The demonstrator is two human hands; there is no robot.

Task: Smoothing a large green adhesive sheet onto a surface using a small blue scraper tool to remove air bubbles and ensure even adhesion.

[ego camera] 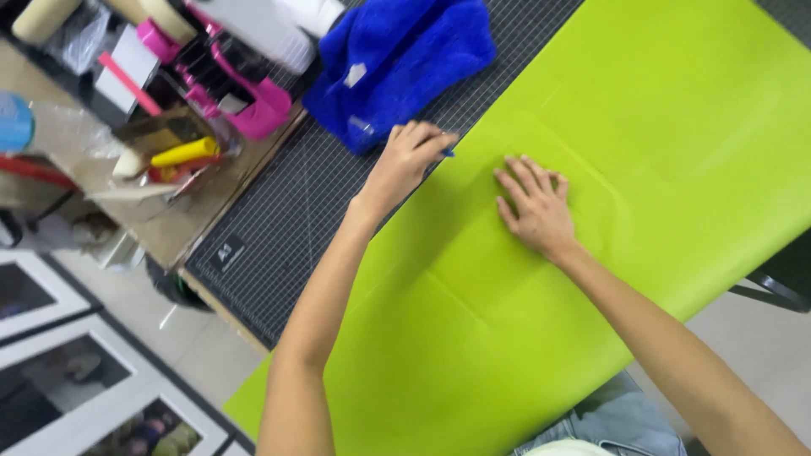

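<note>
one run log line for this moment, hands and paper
left hand: grips small blue tool at paper edge | right hand: flat on green paper | under: cutting mat | nearby: blue cloth

a large paper sheet [541,321] lies across the cutting mat [287,211], which lies on the counter [182,241], and the sheet's near end hangs over the counter's edge toward the person. the right hand [536,207] rests flat on the sheet near its middle. the left hand [410,156] sits at the sheet's left edge, where it meets the mat. behind the left hand a plush cloth [405,59] lies on the mat. left of the mat, a stapler [245,93] and a marker [184,153] lie among clutter.
</note>
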